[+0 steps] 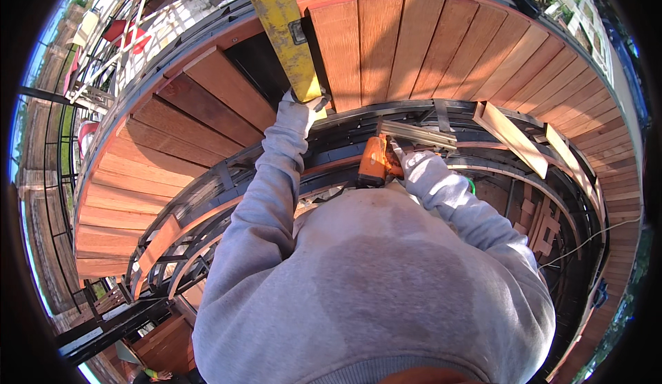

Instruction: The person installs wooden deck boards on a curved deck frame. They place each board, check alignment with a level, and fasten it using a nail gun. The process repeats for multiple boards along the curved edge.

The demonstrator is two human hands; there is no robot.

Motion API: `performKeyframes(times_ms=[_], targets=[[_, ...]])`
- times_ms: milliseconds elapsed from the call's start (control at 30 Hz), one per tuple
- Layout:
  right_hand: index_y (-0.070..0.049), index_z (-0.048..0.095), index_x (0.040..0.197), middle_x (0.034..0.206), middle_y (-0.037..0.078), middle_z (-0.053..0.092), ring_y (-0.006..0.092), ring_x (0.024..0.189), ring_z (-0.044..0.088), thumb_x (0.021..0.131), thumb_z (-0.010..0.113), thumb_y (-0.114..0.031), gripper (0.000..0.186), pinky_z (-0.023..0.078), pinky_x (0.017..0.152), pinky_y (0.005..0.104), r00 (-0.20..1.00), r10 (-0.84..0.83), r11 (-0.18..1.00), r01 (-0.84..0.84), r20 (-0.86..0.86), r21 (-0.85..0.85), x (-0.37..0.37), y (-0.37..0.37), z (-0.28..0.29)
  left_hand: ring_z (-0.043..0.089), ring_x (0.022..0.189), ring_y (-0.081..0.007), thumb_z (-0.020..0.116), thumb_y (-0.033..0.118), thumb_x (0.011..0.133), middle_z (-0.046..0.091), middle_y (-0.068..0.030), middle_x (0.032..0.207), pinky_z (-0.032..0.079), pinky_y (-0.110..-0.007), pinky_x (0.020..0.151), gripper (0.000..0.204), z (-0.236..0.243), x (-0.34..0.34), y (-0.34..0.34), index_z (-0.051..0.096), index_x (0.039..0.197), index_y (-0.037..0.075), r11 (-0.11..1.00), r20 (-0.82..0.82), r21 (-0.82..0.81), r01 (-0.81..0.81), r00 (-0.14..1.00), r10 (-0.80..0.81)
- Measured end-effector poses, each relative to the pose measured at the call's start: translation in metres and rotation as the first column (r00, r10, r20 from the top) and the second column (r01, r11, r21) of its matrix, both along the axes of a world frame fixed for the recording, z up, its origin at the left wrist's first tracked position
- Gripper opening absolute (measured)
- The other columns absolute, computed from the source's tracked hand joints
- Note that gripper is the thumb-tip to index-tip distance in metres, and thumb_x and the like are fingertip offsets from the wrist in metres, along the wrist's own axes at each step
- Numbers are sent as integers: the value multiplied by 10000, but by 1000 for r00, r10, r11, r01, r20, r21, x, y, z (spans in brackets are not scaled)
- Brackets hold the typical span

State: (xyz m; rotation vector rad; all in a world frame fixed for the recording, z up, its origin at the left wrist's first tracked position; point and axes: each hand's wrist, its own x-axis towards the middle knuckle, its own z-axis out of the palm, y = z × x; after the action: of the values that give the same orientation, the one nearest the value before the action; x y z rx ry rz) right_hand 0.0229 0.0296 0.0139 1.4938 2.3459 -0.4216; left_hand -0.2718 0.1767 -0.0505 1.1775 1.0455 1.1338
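A broad curved walkway of reddish-brown planks [379,49] is sweeping around on both sides of a yellow level [279,32], sunlight and shadow falling across the boards. Just left of the level, a gap in the planking is showing dark backing [258,63], and more planks [200,112] are fanning out beyond it. Below the level, black metal framing [331,153] is curving along the inner edge. Well to the level's right, two loose boards [510,139] are leaning over that framing, and short wood pieces [545,222] are lying lower down; another board [155,253] is resting down to its left. Farther left of the level, white latticework [103,60] is standing outside the curve, with something red [127,36] by it. Any lettering on the level is staying too small to read. The level itself is looking long, straight and scuffed, a small dark window [296,31] sitting in its face; it is extending across the planking's outer rim. The left hand [310,103] is closing its fingers around the level's near end. Below and right of the level, the right hand [398,153], partly hidden, is curling around an orange nail gun [373,160], whose metal magazine [420,134] is pointing rightward.
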Motion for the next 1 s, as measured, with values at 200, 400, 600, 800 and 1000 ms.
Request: performKeyframes(times_ms=[200,400,600,800,1000], targets=[[-10,401,1496,959,181,711,352,851,700,1037,414,-449,635,540,782,478,998,62,998,-62,-14,5,7,5,-5,685,780,-196,720,-43,859,712,-155,921,495,-290,603,243,4,6,-1,645,1089,-21,991,327,-114,-77,939,110],[-40,328,1545,976,165,719,333,876,708,931,509,-149,649,565,773,451,986,163,987,-163,20,-3,-9,27,10,709,805,-229,653,-97,873,718,-206,999,481,-278,588,265,-13,2,11,648,1129,-30,988,93,-104,-111,988,121],[-81,257,1579,1096,162,697,328,961,700,933,555,-221,725,566,808,450,986,148,979,-134,77,-156,-24,46,19,605,703,-90,802,-11,818,718,-60,883,493,-249,607,282,-5,4,9,675,1069,-30,993,106,-88,-73,991,82],[-62,274,1570,1127,157,692,327,1016,683,947,539,-223,696,550,862,440,981,156,978,-137,118,-156,-24,54,23,616,706,-104,775,-70,816,713,-62,882,515,-243,622,241,1,4,10,697,1039,-26,984,165,-156,-80,981,106],[-42,268,1567,1158,159,693,326,1044,677,940,524,-195,694,544,899,420,987,115,989,-103,109,-104,-17,52,13,611,712,-99,775,-75,813,708,-51,881,522,-233,630,234,11,9,6,698,1030,-27,976,181,-204,-76,977,114]])
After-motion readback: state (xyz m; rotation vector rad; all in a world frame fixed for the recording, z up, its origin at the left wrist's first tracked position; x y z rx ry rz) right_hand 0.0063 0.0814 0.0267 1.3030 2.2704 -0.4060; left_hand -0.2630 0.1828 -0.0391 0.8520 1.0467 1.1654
